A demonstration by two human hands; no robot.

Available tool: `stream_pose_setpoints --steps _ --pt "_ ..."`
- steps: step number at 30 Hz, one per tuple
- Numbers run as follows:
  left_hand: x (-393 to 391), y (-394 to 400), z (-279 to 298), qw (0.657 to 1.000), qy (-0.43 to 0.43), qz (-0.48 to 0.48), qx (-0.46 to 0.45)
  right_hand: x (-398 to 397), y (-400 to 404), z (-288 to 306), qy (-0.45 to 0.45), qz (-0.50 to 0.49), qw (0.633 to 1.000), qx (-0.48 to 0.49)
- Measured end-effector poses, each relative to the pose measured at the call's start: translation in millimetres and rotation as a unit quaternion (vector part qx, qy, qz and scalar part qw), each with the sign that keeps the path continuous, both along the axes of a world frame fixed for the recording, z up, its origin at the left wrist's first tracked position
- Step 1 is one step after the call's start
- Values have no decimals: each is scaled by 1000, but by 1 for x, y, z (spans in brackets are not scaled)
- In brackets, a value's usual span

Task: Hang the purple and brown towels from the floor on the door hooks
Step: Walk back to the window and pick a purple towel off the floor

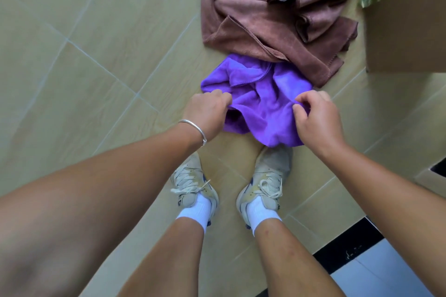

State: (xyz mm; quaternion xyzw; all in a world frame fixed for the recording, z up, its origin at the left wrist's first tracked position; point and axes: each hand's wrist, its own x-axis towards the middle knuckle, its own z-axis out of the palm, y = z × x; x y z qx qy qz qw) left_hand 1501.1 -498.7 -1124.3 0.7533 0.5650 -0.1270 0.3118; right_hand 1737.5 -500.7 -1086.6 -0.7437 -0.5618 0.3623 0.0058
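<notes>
A crumpled purple towel (pixel 259 101) lies low over the beige tiled floor just ahead of my shoes. My left hand (pixel 207 113) pinches its left edge and my right hand (pixel 316 120) pinches its right edge, so its lower part sags between them. Behind it a bigger brown towel (pixel 265 14) lies in a heap on the floor, its near edge overlapping the purple one's far side. No door or hooks are in view.
A cardboard box (pixel 407 31) with green tape stands at the upper right, close to the brown towel. A black threshold strip (pixel 350 253) and pale floor beyond it run along the lower right. My two shoes (pixel 263 181) stand beneath the purple towel.
</notes>
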Motion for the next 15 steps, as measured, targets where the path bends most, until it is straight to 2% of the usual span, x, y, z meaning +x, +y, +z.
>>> stream_pose_setpoints --steps 3,5,7,11,15 --pt "-21 1 14 986 -102 125 -32 -11 12 14 23 -13 999 31" --pt "-34 2 24 969 -139 204 -28 -18 24 27 45 -46 997 47" --pt "-47 7 36 948 -144 283 -4 -27 38 39 71 -98 991 51" --pt "-72 21 65 900 -143 410 30 -54 65 64 192 -209 959 -2" --pt "-95 31 84 891 -96 440 52 -73 78 84 203 -179 963 -17"
